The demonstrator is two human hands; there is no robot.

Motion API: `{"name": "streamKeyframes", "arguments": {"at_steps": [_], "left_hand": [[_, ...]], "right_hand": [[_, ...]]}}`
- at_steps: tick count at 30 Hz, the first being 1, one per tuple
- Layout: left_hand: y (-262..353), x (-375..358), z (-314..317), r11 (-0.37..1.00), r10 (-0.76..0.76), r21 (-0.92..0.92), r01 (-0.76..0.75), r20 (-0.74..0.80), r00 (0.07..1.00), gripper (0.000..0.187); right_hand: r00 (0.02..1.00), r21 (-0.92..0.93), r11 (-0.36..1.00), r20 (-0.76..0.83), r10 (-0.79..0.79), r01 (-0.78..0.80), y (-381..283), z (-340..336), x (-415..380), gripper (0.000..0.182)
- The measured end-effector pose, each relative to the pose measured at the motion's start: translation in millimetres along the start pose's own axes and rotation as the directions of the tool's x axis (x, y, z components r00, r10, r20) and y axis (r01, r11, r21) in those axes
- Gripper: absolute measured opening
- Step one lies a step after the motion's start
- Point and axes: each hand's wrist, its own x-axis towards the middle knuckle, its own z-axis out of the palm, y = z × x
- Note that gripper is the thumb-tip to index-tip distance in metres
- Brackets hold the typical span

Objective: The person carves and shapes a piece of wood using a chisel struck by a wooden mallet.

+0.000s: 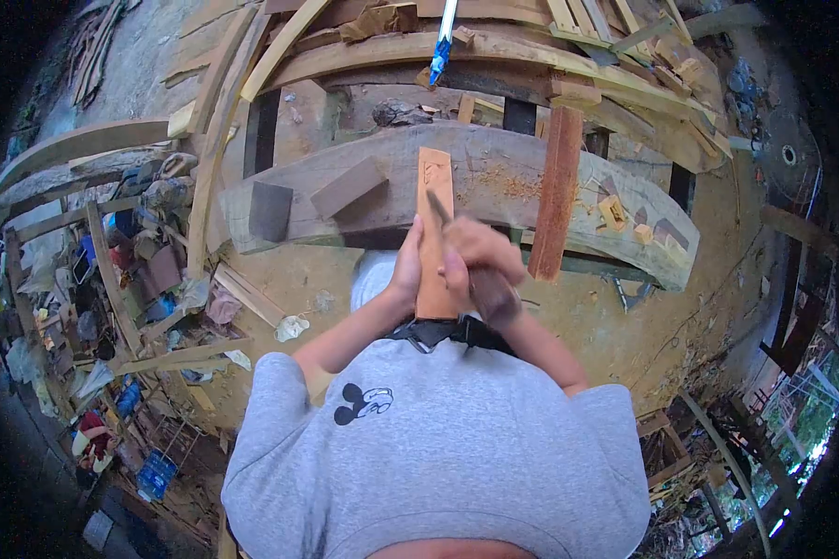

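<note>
A flat, light reddish-brown board [433, 270] points away from my body, its far end over the grey plank bench [345, 154]. Shallow carved marks show near that far end. My left hand [412, 265] is wrapped round the board from its left side, with fingers showing at the right edge. On the right, my right hand [485, 252] is closed round a tool, blurred by motion. The tool's dark, narrow blade [437, 206] slants across the board's right edge. A blurred brown handle [494, 296] shows below the hand.
On the bench lie a dark block [270, 212], a brown block [350, 187], a reddish beam [557, 196] laid across, wood shavings [508, 182] and small offcuts [612, 212]. Long timbers [391, 51] are stacked beyond. Cluttered scrap lies left. A person [93, 443] shows at lower left.
</note>
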Motion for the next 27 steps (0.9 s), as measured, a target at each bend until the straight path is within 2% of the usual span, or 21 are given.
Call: {"name": "streamKeyframes", "arguments": {"at_steps": [1,5,8,9,10,12,13,16,17,18,19,20,21,22,24,25,26,27], "left_hand": [[0.9,-1.5,0.7,0.999,-0.007,-0.051,0.009,0.049,0.999,0.054],[-4.7,1.9,-2.2,0.997,0.0,-0.079,0.004,0.046,0.999,0.053],[-21.7,24.4,-31.0,0.975,0.001,-0.216,0.057,0.258,0.966,0.054],[-12.9,13.9,-20.2,0.983,-0.032,-0.169,0.072,0.227,0.973,0.053],[-6.8,6.8,-12.6,0.982,-0.034,-0.172,0.074,0.221,0.975,0.053],[-2.0,0.2,-1.8,0.999,0.049,-0.008,-0.049,0.064,0.997,0.052],[-4.3,3.0,-2.0,0.999,0.054,-0.01,-0.053,0.071,0.996,0.052],[-1.4,1.1,-2.4,0.976,0.156,0.112,-0.186,0.233,0.96,0.053],[3.3,-6.6,10.1,0.997,0.006,-0.072,-0.001,0.064,0.998,0.054],[0.2,0.0,-0.9,0.997,0.007,-0.074,-0.003,0.06,0.998,0.054],[-9.1,10.8,-23.3,0.955,0.017,-0.282,0.091,0.359,0.933,0.055],[-17.1,20.7,-38.7,0.866,0.096,-0.439,0.238,0.615,0.782,0.056],[-22.7,31.2,-32.5,0.738,0.315,-0.575,0.353,0.756,0.573,0.055],[-22.6,34.2,-33.5,0.744,0.316,-0.569,0.351,0.762,0.566,0.055],[-23.8,27.6,-40.1,0.83,0.263,-0.527,0.184,0.659,0.705,0.055],[3.9,-11.4,13.8,1.0,-0.001,-0.013,0.001,0.022,1.0,0.054],[0.9,-4.6,5.0,1.0,-0.001,-0.012,0.001,0.019,1.0,0.054],[-7.2,6.1,-11.9,0.995,-0.029,-0.087,0.04,0.12,0.992,0.054]], "right_hand": [[1.0,0.072,0.997,0.005,-0.008,0.008,-4.2,-1.4,-0.6,0.013],[1.0,-0.001,1.0,-0.003,-0.017,0.017,15.8,1.3,2.9,0.013],[0.999,-0.069,0.997,-0.033,-0.037,0.035,7.4,5.1,-6.3,0.012],[0.997,0.01,1.0,0.071,0.018,-0.018,-14.4,1.6,5.0,0.016],[0.997,0.012,1.0,0.071,0.024,-0.025,-8.9,-0.5,4.4,0.016],[0.996,-0.036,0.999,0.087,0.012,-0.009,11.1,-6.6,0.5,0.01],[0.992,-0.124,0.992,0.128,-0.016,0.032,16.8,-4.4,-2.5,0.01],[0.989,-0.146,0.987,0.136,-0.052,0.071,5.1,-5.7,-1.9,0.016],[0.995,-0.077,0.997,0.102,0.004,0.004,-8.7,-5.8,-0.1,0.016],[0.995,-0.074,0.997,0.103,0.005,0.002,-2.7,-7.5,0.1,0.016],[0.994,-0.046,0.999,0.107,0.025,-0.02,5.4,-9.2,-3.1,0.013],[0.993,-0.021,0.999,0.111,0.04,-0.038,8.6,-10.9,-5.7,0.012],[0.993,-0.024,0.999,0.112,0.035,-0.033,7.5,-12.2,-5.1,0.012],[0.989,-0.056,0.998,0.15,-0.001,0.009,6.9,-12.1,-3.2,0.012],[0.976,-0.118,0.989,0.211,-0.058,0.085,2.7,-7.0,-4.2,0.015],[0.975,-0.115,0.989,0.21,-0.068,0.094,1.1,-6.5,-1.6,0.015],[0.988,-0.025,0.998,0.145,-0.061,0.066,-3.4,-6.9,-1.0,0.015],[0.996,0.063,0.997,0.076,-0.041,0.037,-7.4,-6.7,-3.3,0.015]]}}
